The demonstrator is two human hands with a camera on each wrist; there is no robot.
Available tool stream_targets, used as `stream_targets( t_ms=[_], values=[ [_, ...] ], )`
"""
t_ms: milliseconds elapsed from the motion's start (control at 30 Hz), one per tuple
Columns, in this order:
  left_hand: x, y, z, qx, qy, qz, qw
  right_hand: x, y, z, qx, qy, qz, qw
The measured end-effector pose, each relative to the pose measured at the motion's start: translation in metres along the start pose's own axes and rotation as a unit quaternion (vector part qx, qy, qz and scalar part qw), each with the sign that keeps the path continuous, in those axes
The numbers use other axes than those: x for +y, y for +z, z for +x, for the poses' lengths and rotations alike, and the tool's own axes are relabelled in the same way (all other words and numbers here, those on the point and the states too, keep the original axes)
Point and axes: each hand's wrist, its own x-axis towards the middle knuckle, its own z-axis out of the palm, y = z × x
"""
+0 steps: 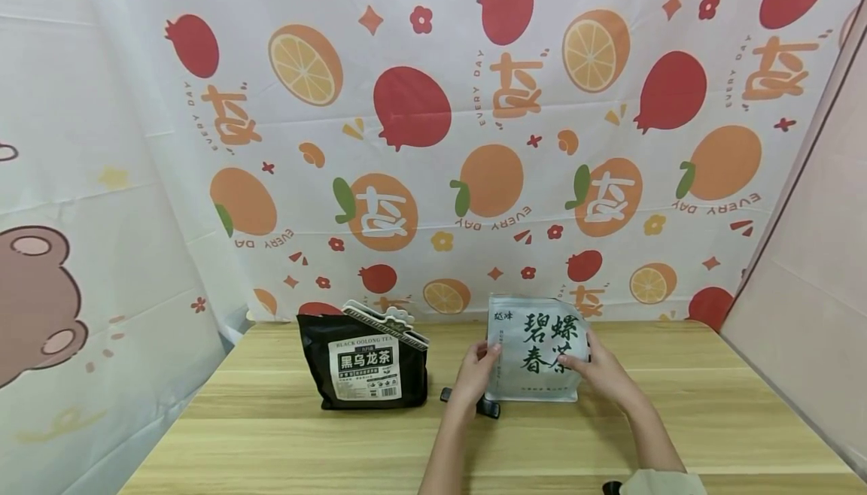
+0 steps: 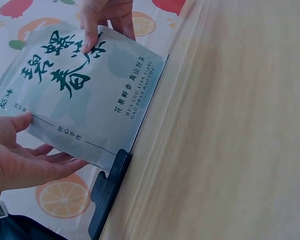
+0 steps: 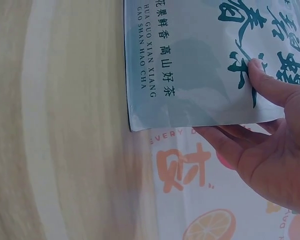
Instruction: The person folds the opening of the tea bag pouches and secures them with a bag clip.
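Observation:
A pale blue-green tea bag (image 1: 535, 375) with dark green lettering stands upright on the wooden table, its printed front facing me. My left hand (image 1: 474, 375) grips its left edge, the thumb on the front and the fingers reaching behind. On the opposite edge my right hand (image 1: 603, 371) holds it the same way, thumb pressed on the lettering in the right wrist view. The fingers behind the bag are partly hidden. A black clip (image 2: 110, 192) lies on the table by the bag's lower left corner, partly covered by my left hand in the head view.
To the left stands a black oolong tea bag (image 1: 366, 367) with a white clip (image 1: 386, 323) slanting across its top. The wooden table (image 1: 271, 442) ends at a fruit-print cloth (image 1: 420, 171) hung behind it. A small dark object (image 1: 612, 487) shows beside the right sleeve.

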Motion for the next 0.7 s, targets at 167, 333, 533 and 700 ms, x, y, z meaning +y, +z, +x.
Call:
stream_targets(
  t_ms=[167, 333, 533, 700],
  values=[
    [-0.0003, -0.0003, 0.0004, 0.0, -0.01, 0.005, 0.9999, 0.0006, 0.001, -0.0001, 0.004, -0.003, -0.003, 1.0],
    [0.0002, -0.0009, -0.0002, -0.001, -0.013, 0.006, 0.9999, 0.0019, 0.0015, 0.0004, 0.003, 0.003, 0.0, 1.0],
    [0.0003, -0.0008, -0.0008, -0.003, -0.01, 0.003, 0.9999, 0.0021, 0.0012, -0.0003, 0.0, 0.003, -0.005, 1.0],
    [-0.0005, -0.0011, 0.001, 0.0, -0.017, 0.009, 0.9998, 0.0017, 0.0009, 0.0003, -0.001, 0.007, 0.001, 1.0]
  ],
)
